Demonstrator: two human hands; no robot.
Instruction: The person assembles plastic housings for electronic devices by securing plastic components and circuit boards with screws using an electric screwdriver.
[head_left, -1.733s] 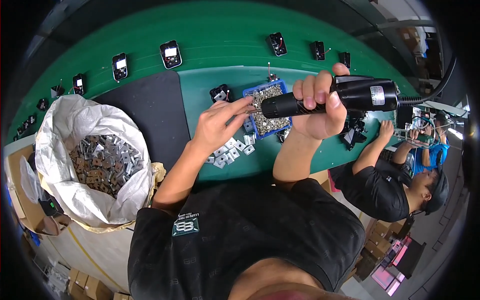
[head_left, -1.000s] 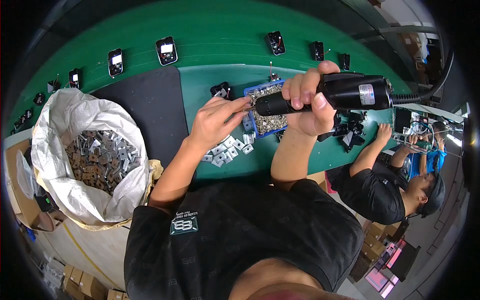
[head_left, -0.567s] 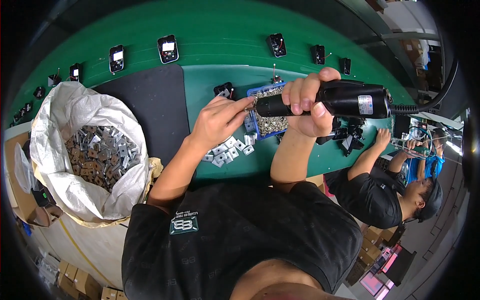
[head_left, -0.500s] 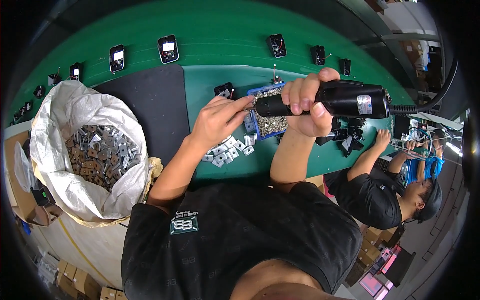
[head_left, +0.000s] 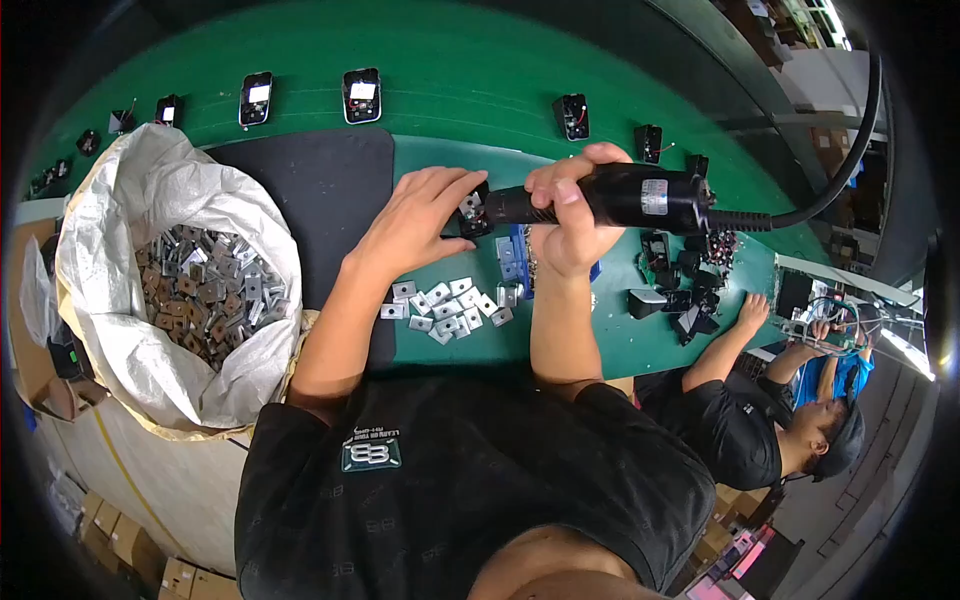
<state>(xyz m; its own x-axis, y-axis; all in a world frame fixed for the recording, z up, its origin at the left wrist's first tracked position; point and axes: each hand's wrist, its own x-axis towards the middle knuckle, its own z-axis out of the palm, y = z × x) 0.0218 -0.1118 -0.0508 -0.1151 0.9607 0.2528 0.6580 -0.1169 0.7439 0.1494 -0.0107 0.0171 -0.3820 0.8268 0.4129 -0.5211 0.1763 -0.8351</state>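
Black case (head_left: 474, 217), small and partly covered, seems to rest on the green surface (head_left: 415, 350) between the two hands, taking twelve o'clock as straight away from the person's body. From the left hand (head_left: 412, 220) it lies at about three o'clock; from the right hand (head_left: 570, 215) it lies at nine, with the left hand clearly the nearer. The left hand is half open in a wide curve, finger ends at the case's twelve o'clock edge and thumb by its six o'clock edge, so it appears to hold the case between them, though how firmly I cannot tell. The right hand is wrapped round the power screwdriver (head_left: 628, 195), whose long axis runs from three to nine o'clock, nose toward the case and cord (head_left: 820, 205) leaving at three. The relation that counts most, I judge, is that nose against the case's three o'clock side: they overlap in this view, but the bit is hidden, so contact cannot be told. Loose metal plates (head_left: 446, 310) lie between six and seven o'clock from the case, and the blue tray (head_left: 519, 252) sits at four, partly under the right forearm
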